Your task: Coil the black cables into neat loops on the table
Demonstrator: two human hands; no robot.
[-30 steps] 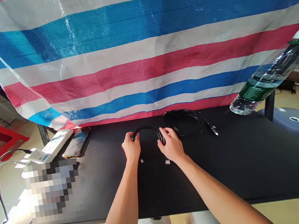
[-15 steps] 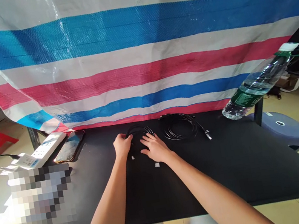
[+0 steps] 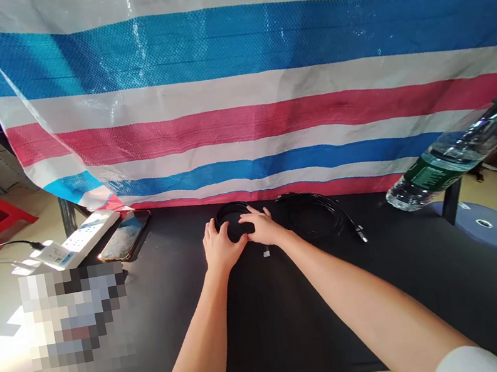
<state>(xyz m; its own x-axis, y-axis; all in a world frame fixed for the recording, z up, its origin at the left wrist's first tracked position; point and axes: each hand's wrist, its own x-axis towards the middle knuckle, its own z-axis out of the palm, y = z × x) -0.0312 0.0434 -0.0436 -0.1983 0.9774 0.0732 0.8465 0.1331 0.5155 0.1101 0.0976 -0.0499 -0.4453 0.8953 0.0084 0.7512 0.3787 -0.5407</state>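
Observation:
A coiled black cable (image 3: 232,207) lies on the black tabletop, partly hidden by both hands. At its left side rests my left hand (image 3: 221,246), fingers spread and thumb stretched right. My right hand (image 3: 262,227) is at the coil's right side, fingers apart, its thumb close to my left thumb. Both hands seem to touch the coil without closing round it. Just below my right hand sits a small light-coloured cable plug (image 3: 266,251). Farther right is a second coiled black cable (image 3: 336,212), with its metallic plug (image 3: 361,233) pointing toward me.
Left on the table are a phone (image 3: 125,236), a white power strip (image 3: 94,232) with plugged-in chargers, and a blurred-out patch. A tilted water bottle (image 3: 436,170) stands at the back right. Striped plastic sheeting (image 3: 238,124) hangs behind the table.
My left hand has gone from pinching the coil to lying spread beside it. My right hand has come closer, so the thumbs nearly meet. The view has shifted slightly.

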